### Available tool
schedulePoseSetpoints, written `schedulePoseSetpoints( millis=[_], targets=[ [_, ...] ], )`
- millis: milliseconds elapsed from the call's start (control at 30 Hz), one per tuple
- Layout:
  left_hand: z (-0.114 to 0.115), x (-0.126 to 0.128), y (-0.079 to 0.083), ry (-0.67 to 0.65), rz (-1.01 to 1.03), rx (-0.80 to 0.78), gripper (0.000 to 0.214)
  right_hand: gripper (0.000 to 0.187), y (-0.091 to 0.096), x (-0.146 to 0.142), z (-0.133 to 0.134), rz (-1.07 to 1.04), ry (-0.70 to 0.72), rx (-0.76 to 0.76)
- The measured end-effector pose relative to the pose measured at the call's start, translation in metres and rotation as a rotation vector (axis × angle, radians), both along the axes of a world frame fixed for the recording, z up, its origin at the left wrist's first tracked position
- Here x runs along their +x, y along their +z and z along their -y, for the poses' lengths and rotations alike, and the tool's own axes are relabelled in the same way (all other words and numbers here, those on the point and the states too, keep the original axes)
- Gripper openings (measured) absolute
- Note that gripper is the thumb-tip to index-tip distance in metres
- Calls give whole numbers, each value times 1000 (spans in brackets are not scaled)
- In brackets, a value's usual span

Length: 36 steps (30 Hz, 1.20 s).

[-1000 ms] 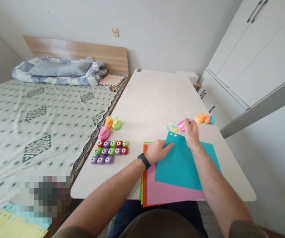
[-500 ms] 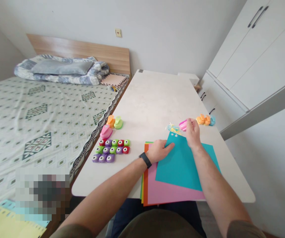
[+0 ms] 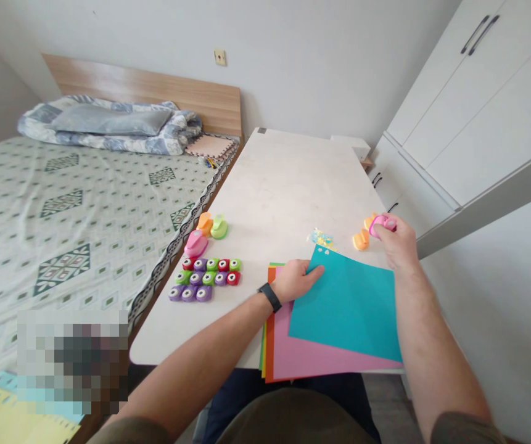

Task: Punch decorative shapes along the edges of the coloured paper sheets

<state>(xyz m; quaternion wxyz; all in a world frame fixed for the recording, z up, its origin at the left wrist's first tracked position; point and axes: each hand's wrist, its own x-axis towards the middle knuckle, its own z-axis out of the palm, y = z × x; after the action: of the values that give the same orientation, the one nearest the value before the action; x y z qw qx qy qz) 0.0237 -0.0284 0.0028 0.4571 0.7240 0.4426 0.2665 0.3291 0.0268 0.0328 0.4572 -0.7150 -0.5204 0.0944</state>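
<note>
My left hand (image 3: 296,280) pinches the left edge of a teal sheet of paper (image 3: 346,302), its thumb lying on top. Two small punched holes (image 3: 323,251) show near the sheet's upper left corner. Off the sheet's upper right corner, my right hand (image 3: 399,242) is closed around a pink craft punch (image 3: 378,226). Beside that punch are an orange craft punch (image 3: 361,240) and another orange punch (image 3: 369,221), partly covered. Small yellow and blue paper scraps (image 3: 321,238) lie just above the teal sheet.
Under the teal sheet is a stack of coloured paper, pink (image 3: 311,357) on top. Rows of small purple, green and red punches (image 3: 207,279) stand on the left, below larger pink (image 3: 195,245), orange (image 3: 205,223) and green (image 3: 219,227) punches. A bed (image 3: 108,197) adjoins the white table (image 3: 293,179).
My right hand has moved right with the pink punch, over to the orange punches. One orange punch now sits further left. The blue punch is hidden. My left hand stays on the sheet.
</note>
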Motion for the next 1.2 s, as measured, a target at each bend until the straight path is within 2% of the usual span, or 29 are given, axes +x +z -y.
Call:
schedulePoseSetpoints(
  millis=[100, 167, 300, 500, 633, 733, 800, 900, 967, 1100, 1200],
  targets=[
    [-1, 0, -2, -9, -13, 7, 53, 45, -5, 29, 1, 71, -157, -84],
    [-1, 0, -3, -12, -10, 7, 53, 48, -10, 42, 0, 115, -213, -157],
    [-1, 0, -2, -3, -3, 6, 53, 38, -19, 53, -4, 228, -121, -280],
    [-1, 0, -1, 21, -8, -13, 54, 23, -20, 51, -13, 355, -55, -418],
    [-1, 0, -3, 15, -9, -10, 55, 23, -20, 53, -22, 385, -66, -477],
    [-1, 0, -4, 2, -30, 10, 55, 31, -21, 55, -25, 401, -80, -498],
    [-1, 0, -4, -5, -36, 17, 55, 36, -23, 54, -25, 416, -92, -458],
    [-2, 0, -4, -8, -37, 18, 55, 41, -23, 47, -24, 505, -177, -262],
    [-2, 0, -3, -7, -40, 17, 55, 43, -21, 39, -23, 513, -159, -194],
    [-2, 0, -2, -2, -48, 21, 55, 50, -21, 21, -24, 466, 21, -349],
    [-1, 0, -1, 8, -53, 17, 54, 43, -22, 14, -30, 505, 38, -452]
  ],
)
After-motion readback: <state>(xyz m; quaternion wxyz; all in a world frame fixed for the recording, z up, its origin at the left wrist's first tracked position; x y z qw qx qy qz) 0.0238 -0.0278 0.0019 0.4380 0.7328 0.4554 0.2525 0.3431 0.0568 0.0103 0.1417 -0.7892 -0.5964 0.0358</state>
